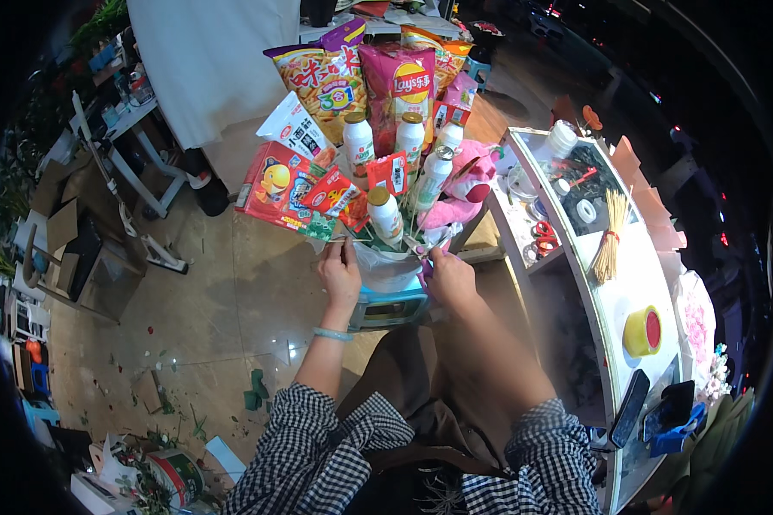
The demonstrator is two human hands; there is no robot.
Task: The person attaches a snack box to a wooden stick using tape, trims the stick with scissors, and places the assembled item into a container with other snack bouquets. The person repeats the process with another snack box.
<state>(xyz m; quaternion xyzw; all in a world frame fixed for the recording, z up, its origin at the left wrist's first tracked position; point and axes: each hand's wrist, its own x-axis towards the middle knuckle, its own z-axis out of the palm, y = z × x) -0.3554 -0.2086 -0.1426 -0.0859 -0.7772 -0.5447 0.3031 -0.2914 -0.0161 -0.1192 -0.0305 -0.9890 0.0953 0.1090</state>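
A tall bouquet of snacks stands in front of me in a white-wrapped bucket. My left hand is closed at its left rim, fingertips pinching a thin stick. On the other side my right hand is closed around what look like scissors, their metal part among the stems. Between the hands a white bottle with a gold cap leans in the bouquet. Behind it are more white bottles, a red snack box, chip bags and a pink plush toy.
The bucket rests on a blue stool. To the right, a white counter holds bundled wooden sticks, a yellow tape roll, red-handled scissors and a phone. Leaf scraps litter the tiled floor.
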